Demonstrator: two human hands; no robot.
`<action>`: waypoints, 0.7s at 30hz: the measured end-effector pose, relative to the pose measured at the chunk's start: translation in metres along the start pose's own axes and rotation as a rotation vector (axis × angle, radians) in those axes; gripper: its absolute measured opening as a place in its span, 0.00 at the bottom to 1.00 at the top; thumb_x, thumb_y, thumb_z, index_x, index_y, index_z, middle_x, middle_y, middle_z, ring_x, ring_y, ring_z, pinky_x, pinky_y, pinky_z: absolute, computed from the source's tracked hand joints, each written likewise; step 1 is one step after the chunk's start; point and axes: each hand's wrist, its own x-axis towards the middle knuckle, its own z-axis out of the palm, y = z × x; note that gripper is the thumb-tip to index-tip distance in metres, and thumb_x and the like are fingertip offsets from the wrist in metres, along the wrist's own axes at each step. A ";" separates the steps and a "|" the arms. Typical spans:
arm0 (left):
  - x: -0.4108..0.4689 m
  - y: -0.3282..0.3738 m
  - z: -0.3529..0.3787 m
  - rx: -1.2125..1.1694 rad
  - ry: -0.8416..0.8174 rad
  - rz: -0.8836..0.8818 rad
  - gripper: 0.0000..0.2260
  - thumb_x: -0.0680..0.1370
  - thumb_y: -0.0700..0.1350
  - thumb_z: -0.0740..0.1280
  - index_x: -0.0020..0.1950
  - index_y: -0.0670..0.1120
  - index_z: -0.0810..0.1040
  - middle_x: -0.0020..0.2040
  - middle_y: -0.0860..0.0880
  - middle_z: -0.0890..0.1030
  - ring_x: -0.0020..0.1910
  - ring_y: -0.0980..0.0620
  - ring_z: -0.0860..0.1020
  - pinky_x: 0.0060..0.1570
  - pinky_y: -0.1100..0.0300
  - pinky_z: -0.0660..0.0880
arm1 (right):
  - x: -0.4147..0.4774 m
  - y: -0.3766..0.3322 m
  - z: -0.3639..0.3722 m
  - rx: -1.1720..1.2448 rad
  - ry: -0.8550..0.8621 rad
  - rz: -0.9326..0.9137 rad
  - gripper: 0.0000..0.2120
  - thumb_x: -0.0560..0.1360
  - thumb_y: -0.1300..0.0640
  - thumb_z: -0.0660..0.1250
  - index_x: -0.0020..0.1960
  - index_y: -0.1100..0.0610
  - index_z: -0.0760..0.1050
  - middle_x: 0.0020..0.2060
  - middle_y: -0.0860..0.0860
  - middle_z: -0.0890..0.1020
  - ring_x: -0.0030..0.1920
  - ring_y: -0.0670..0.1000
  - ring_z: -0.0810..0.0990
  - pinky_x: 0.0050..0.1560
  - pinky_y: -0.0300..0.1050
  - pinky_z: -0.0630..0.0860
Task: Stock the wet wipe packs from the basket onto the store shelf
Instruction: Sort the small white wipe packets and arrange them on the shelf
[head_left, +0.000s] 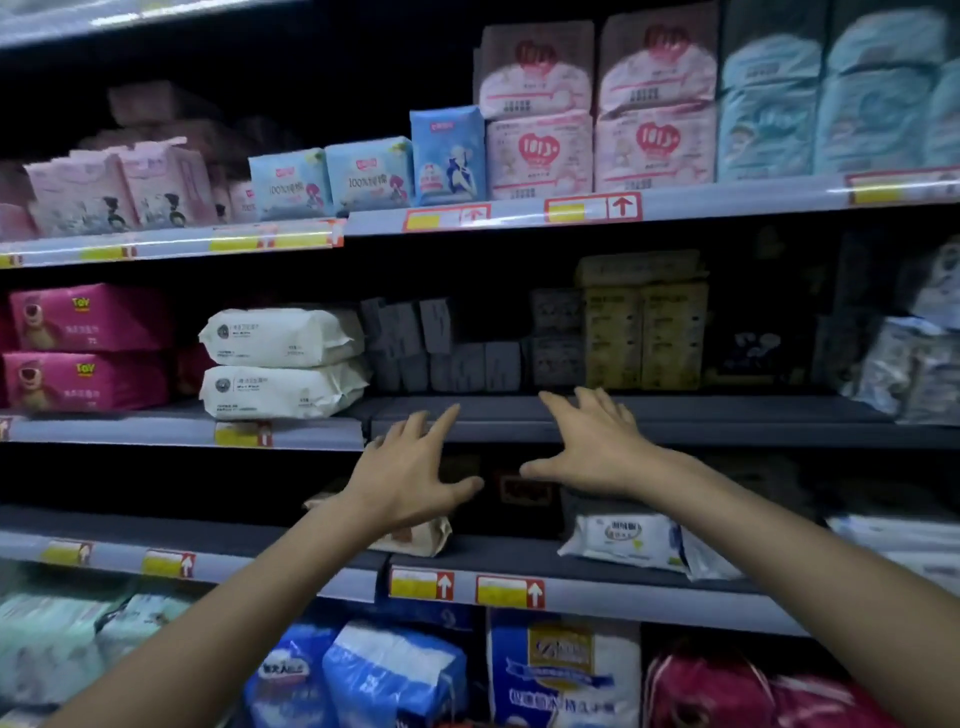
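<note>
Both my hands are raised in front of the middle shelf (675, 421), fingers spread and holding nothing. My left hand (410, 467) and my right hand (592, 447) hover side by side at the shelf's front edge, before a bare stretch of it. Two white wet wipe packs (280, 364) lie stacked on that shelf to the left of my hands. Dark small packs (441, 348) stand at the back of the shelf behind my hands. The basket is out of view.
Pink bear-print packs (88, 348) sit at the far left of the middle shelf, yellow boxes (644, 338) to the right. The shelf below holds a beige pack (415, 540) and a white wipe pack (623, 540). Pink and blue packs fill the upper shelf (519, 215).
</note>
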 end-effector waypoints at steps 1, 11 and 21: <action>-0.006 0.004 0.006 0.026 -0.004 0.017 0.45 0.76 0.74 0.58 0.85 0.58 0.43 0.84 0.47 0.56 0.81 0.43 0.59 0.76 0.43 0.63 | -0.009 0.007 0.007 0.005 -0.005 0.004 0.51 0.73 0.29 0.67 0.84 0.48 0.46 0.82 0.59 0.49 0.82 0.62 0.45 0.80 0.62 0.49; -0.075 0.062 0.089 0.021 -0.053 0.205 0.46 0.70 0.76 0.47 0.85 0.59 0.44 0.85 0.49 0.55 0.82 0.44 0.57 0.76 0.44 0.63 | -0.117 0.068 0.100 0.027 -0.061 -0.002 0.51 0.71 0.27 0.67 0.83 0.46 0.48 0.81 0.56 0.54 0.81 0.58 0.51 0.79 0.58 0.55; -0.159 0.101 0.233 -0.022 -0.282 0.322 0.41 0.72 0.69 0.56 0.83 0.53 0.61 0.73 0.45 0.75 0.70 0.40 0.75 0.65 0.42 0.75 | -0.189 0.121 0.254 -0.024 -0.452 0.120 0.48 0.71 0.34 0.71 0.82 0.49 0.53 0.75 0.59 0.63 0.76 0.62 0.62 0.74 0.57 0.64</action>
